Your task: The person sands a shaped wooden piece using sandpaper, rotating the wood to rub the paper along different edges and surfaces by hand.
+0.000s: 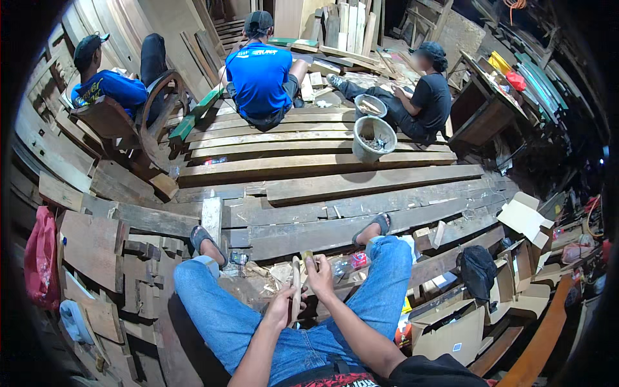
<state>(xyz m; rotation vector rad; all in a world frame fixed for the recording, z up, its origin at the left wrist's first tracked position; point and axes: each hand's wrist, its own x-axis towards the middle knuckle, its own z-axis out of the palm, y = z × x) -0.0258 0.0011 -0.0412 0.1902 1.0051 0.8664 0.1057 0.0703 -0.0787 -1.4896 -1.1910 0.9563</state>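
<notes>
Between my knees, my left hand is closed round a slim, pale wooden piece that stands nearly upright. My right hand is just to the right, closed on a small yellowish-brown piece, whose kind I cannot make out. That piece sits close against the upper part of the wood; whether they touch is unclear. Wood scraps lie on the floor below the hands. A clear plastic bottle with a red label lies beyond my right hand.
Thick planks cross the floor ahead. Two buckets stand near a seated person in black. Two people in blue shirts sit farther off. Open cardboard boxes and a black bag lie at right, stacked boards at left.
</notes>
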